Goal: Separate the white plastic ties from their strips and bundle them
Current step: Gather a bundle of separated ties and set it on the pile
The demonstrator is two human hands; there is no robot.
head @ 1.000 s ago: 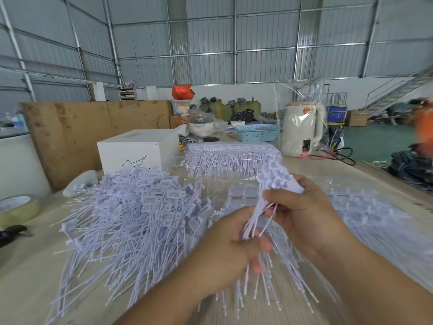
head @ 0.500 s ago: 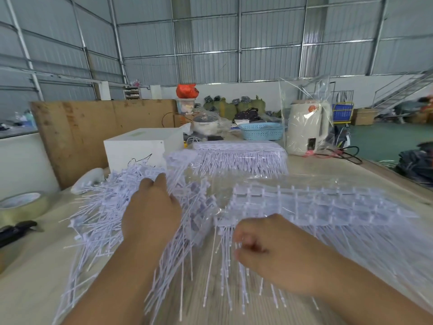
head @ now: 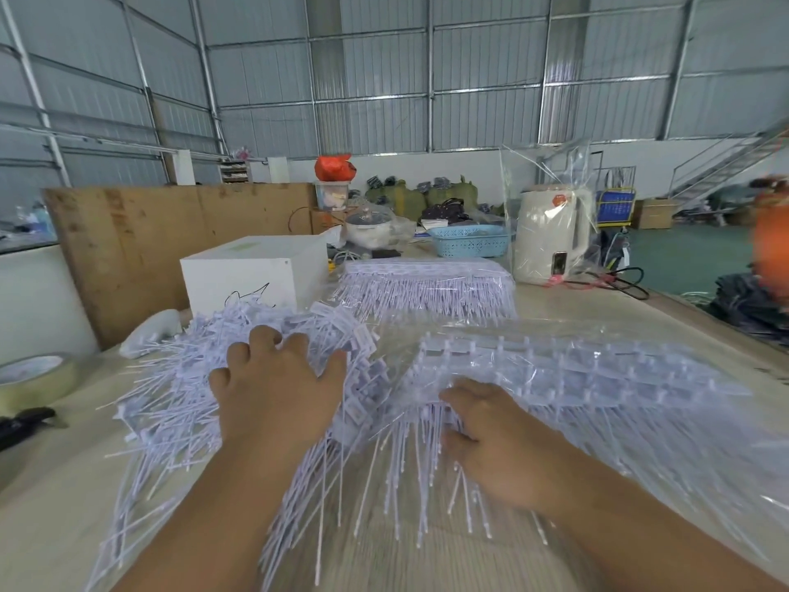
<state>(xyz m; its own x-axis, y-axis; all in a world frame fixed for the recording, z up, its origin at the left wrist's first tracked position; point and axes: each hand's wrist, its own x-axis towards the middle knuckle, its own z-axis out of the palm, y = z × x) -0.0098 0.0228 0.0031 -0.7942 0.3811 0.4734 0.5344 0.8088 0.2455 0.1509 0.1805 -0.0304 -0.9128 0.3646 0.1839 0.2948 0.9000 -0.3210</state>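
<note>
Corrugated metal walls behind a pale surface, left hand spread flat on the heap of loose ties, right hand with fingers curled into the strips under clear plastic, grasp unclear.

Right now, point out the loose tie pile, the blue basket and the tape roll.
loose tie pile point(head: 179, 390), head view, on the tangled ties left of the left hand.
blue basket point(head: 469, 245), head view, on its front wall.
tape roll point(head: 36, 384), head view, on its outer side.
</note>
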